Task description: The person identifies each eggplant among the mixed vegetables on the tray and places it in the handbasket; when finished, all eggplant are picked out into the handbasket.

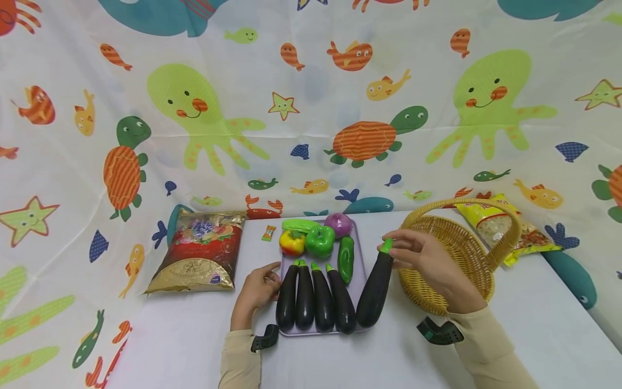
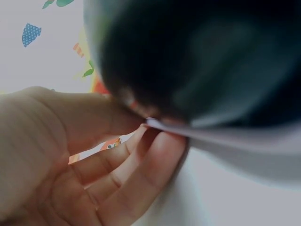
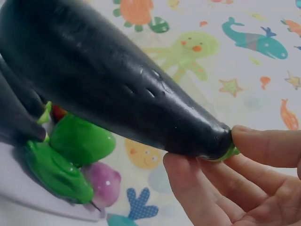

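My right hand (image 1: 427, 262) pinches an eggplant (image 1: 375, 289) by its green stem end. The eggplant leans at the right edge of a pale lilac tray (image 1: 358, 243), its thick end low. In the right wrist view that eggplant (image 3: 108, 80) stretches up to the left from the fingers. At the tray's left edge my left hand (image 1: 258, 289) grips the rim, thumb above and fingers beneath, as the left wrist view shows at the tray edge (image 2: 211, 134). Several more eggplants (image 1: 304, 297) lie side by side on the tray's near half.
Behind the eggplants sit a green bell pepper (image 1: 320, 241), a yellow-red pepper (image 1: 292, 243), a purple onion (image 1: 338, 224) and long green vegetables (image 1: 345, 259). A wicker basket (image 1: 437, 297) with a tall handle stands right, before a yellow snack bag (image 1: 495, 224). A red-gold bag (image 1: 199, 251) and small candy (image 1: 268, 233) lie left.
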Tool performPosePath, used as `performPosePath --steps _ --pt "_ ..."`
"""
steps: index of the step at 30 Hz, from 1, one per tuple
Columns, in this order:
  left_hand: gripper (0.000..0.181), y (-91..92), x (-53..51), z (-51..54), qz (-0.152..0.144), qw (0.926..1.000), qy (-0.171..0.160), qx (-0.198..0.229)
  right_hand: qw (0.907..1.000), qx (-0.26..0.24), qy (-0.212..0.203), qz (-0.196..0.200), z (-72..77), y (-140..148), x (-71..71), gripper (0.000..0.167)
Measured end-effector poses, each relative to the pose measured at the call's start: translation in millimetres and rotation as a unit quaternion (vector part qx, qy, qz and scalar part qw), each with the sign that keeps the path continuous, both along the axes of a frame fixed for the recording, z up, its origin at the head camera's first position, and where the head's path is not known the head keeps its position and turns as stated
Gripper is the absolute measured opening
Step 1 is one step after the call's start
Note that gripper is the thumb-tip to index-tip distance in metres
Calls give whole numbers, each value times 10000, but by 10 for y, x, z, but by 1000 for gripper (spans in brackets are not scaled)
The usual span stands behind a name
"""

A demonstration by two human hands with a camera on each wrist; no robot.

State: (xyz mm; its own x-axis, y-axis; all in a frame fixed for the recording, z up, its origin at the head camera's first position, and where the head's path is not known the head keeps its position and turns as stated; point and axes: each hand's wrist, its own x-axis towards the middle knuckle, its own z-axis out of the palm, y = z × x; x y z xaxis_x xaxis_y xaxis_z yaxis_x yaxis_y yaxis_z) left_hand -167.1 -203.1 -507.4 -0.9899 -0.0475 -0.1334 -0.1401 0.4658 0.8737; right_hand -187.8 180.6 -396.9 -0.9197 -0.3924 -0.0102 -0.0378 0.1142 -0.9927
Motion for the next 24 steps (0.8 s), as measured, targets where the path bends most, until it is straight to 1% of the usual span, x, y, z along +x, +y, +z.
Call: performPosePath --steps 3,5,8,11,13,16,20,24 --pt "51 -3 6 1 -93 9998 118 88 9992 -365 -55 177 -15 104 70 24" --pt "51 -4 9 -3 -95 9998 147 94 9973 -647 -63 332 -26 192 115 22" --pt "53 -4 1 -12 -36 9999 91 35 9924 -1065 -110 602 -26 350 164 25" --pt "53 -3 -10 -17 29 10000 1 -4 9891 -1272 -299 675 -7 523 175 28" --pt "53 -2 -15 -15 31 10000 -57 -17 9881 -1344 -436 603 14 637 161 30" --pt "54 -6 -21 -16 42 9999 -102 -21 9873 -1410 -625 366 40 780 101 32" --pt "55 -7 -17 -6 73 9999 -101 -19 9881 -1391 -654 82 54 895 -46 31" --pt "53 -1 -16 -11 50 9999 -134 -10 9912 -1129 -646 -258 43 948 -196 24"
